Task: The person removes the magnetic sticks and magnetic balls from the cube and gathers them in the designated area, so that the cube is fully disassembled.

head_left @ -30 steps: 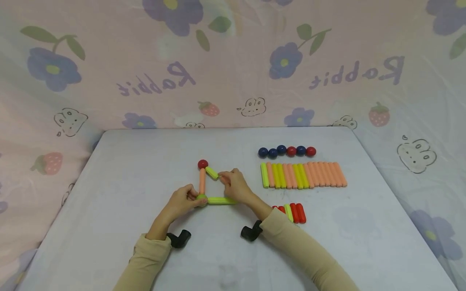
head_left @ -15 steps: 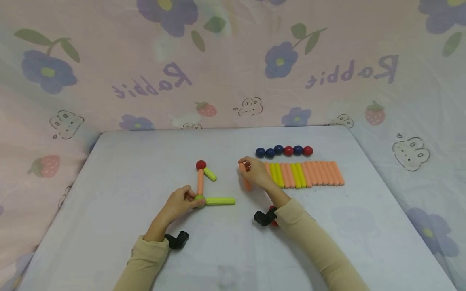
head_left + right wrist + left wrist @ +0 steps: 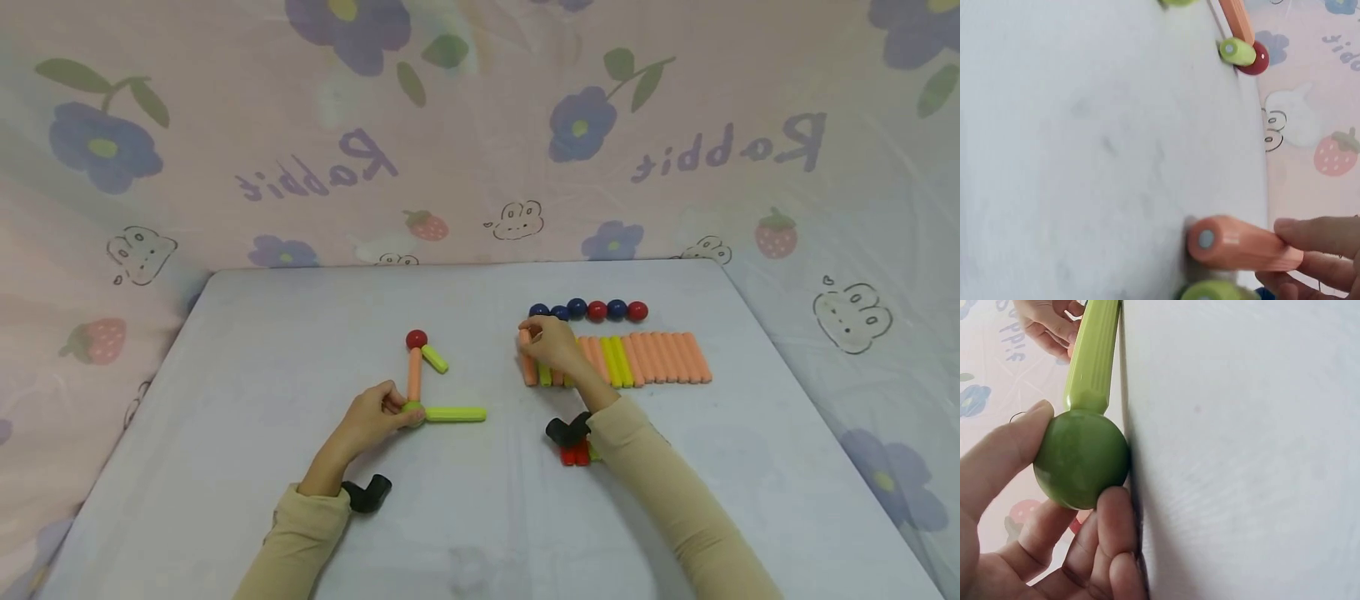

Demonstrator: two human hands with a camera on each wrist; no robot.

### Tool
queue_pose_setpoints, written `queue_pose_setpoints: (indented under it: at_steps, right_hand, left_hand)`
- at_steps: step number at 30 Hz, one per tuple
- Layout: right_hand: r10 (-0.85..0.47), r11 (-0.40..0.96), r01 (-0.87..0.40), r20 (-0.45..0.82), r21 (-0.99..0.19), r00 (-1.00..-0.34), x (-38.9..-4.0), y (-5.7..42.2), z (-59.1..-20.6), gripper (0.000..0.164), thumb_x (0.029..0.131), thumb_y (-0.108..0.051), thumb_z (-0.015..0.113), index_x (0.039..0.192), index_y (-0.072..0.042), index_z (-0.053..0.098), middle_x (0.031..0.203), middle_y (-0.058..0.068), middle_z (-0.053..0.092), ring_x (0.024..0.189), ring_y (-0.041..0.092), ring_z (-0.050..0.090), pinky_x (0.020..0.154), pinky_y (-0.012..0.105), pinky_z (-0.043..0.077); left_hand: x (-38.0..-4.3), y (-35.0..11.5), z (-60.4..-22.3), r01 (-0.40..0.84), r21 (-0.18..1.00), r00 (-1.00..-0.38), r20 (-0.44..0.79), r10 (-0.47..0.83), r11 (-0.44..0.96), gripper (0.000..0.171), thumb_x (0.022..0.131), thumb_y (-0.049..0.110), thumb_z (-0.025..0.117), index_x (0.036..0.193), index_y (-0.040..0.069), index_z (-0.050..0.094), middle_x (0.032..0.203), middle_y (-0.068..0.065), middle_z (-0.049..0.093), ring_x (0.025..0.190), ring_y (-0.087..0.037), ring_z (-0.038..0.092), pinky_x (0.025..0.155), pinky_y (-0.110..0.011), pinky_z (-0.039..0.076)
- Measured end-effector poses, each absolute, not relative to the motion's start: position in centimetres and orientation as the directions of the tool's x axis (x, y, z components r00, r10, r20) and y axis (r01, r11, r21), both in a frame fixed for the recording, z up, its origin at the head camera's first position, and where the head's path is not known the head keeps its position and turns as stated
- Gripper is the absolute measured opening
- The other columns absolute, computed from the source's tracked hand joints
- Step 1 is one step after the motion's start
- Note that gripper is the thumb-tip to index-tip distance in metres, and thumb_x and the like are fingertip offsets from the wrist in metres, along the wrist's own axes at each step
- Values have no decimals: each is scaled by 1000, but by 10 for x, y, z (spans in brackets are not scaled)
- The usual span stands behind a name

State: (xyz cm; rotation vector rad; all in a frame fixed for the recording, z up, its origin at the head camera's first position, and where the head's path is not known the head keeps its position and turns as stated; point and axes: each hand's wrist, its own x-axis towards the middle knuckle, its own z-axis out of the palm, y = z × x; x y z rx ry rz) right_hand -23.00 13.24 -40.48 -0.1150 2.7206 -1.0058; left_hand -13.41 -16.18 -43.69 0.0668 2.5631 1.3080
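Observation:
My left hand (image 3: pixel 375 415) pinches a green ball (image 3: pixel 1082 459) between thumb and fingers. From that ball a long yellow-green stick (image 3: pixel 456 414) runs right and an orange stick (image 3: pixel 415 375) runs away to a red ball (image 3: pixel 416 339). A short yellow-green stick (image 3: pixel 435 358) slants off the red ball. My right hand (image 3: pixel 555 343) grips one end of another orange stick (image 3: pixel 1241 242), whose other end shows a grey round tip. That stick is at the left end of the stick row, beside a yellow-green stick (image 3: pixel 1213 290).
The row of orange and yellow sticks (image 3: pixel 660 358) lies at the right, partly behind my right hand. Behind it several blue and red balls (image 3: pixel 617 309) form a line. Short red sticks (image 3: pixel 574 454) sit nearer me, partly covered by the right sleeve (image 3: pixel 660 475).
My right hand has gone from beside the short yellow-green stick to the left end of the row, carrying an orange stick rightward. My left hand stays at the green ball.

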Motion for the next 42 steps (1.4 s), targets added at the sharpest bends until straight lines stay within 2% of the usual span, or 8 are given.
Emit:
queue_pose_setpoints:
  at_steps: [7,16,21,26,31,34,39,42]
  right_hand:
    - [-143,798,29,-237,-601,-961,-239,138,-409,44,89,-17,67,129,-1,59,126,21,62,108,32,55,99,43,49]
    - [-131,817,35,-243,-575,-961,-244,138,-411,44,88,-18,69,127,-2,60,125,19,63,105,31,56,99,41,49]
    - [-157,817,-22,-186,-576,-970,-238,134,-407,44,88,-17,69,128,-2,59,127,21,61,112,34,56,101,44,48]
    - [-213,773,-97,-113,-627,-970,-226,117,-398,45,87,-16,71,126,0,59,115,21,64,95,30,61,81,34,53]
    - [-280,702,-160,-62,-694,-958,-217,89,-404,39,85,-16,72,119,1,62,97,17,66,81,23,58,65,19,42]
    - [-308,671,-176,-55,-720,-950,-214,70,-413,36,85,-15,72,116,1,64,97,16,67,85,23,60,69,20,45]
    - [-310,638,-161,-60,-753,-949,-213,43,-427,35,84,-13,73,116,0,64,107,17,69,98,27,63,85,32,53]
    - [-312,624,-168,-46,-763,-949,-216,31,-431,36,84,-12,73,117,0,64,107,18,70,100,29,65,86,35,54]
  left_hand:
    - [-135,-162,-438,-79,799,-964,-213,158,596,29,82,24,77,88,2,58,75,-2,56,72,-13,48,60,-20,39]
    - [-135,-163,-437,-79,799,-966,-210,154,596,29,82,23,77,88,2,58,76,-2,56,72,-13,48,60,-20,39]
    - [-133,-163,-434,-83,811,-962,-217,166,579,29,82,23,76,88,1,57,76,-3,56,71,-12,49,59,-20,39]
    - [-132,-163,-433,-86,811,-961,-221,168,578,30,82,24,76,88,2,57,76,-3,57,71,-12,49,60,-20,39]
    - [-133,-164,-435,-90,807,-962,-223,160,584,30,82,24,77,87,2,57,76,-3,57,71,-12,49,60,-20,39]
    - [-133,-164,-435,-88,808,-962,-222,162,583,30,82,24,77,87,2,57,76,-3,57,71,-12,49,60,-21,39]
    - [-134,-163,-435,-78,814,-962,-214,172,576,30,82,24,77,87,1,57,76,-3,58,71,-12,50,60,-20,40]
    - [-133,-164,-434,-86,816,-961,-220,169,571,30,82,24,77,87,1,58,76,-3,59,71,-12,50,60,-20,40]
